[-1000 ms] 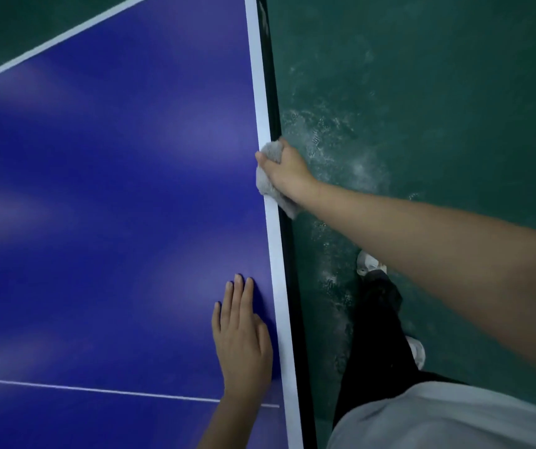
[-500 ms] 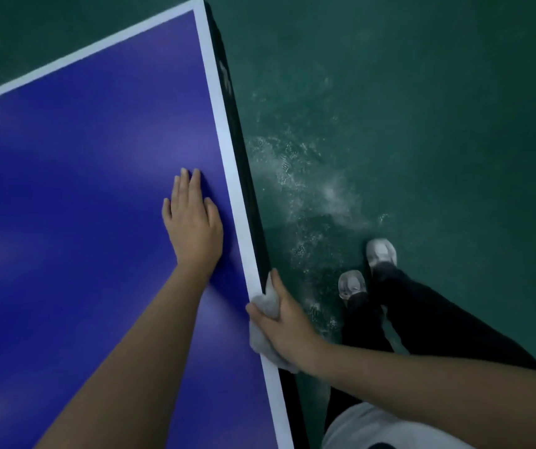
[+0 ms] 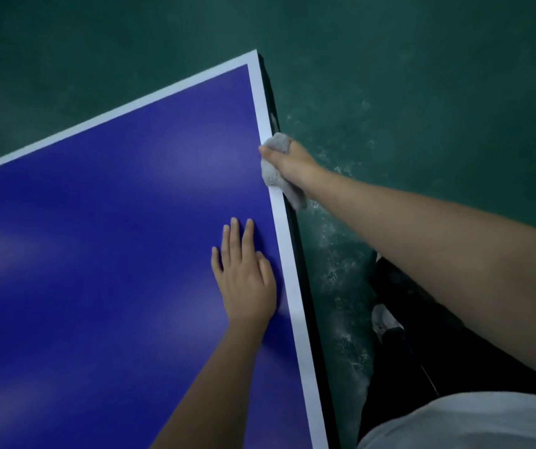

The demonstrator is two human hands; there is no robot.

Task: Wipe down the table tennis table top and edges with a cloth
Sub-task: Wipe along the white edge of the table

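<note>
Grey cloth (image 3: 271,175) in outstretched right hand (image 3: 294,162)

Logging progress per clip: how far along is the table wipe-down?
Done: cannot tell; the blue table top shows no wipe marks. In hand: the right hand grips a grey cloth over the side edge, short of the far corner, while the left hand rests flat on the top. Left, probably: the stretch up to that corner and the end edge.

Cloth (image 3: 273,174) partly under the right hand (image 3: 293,163)
</note>
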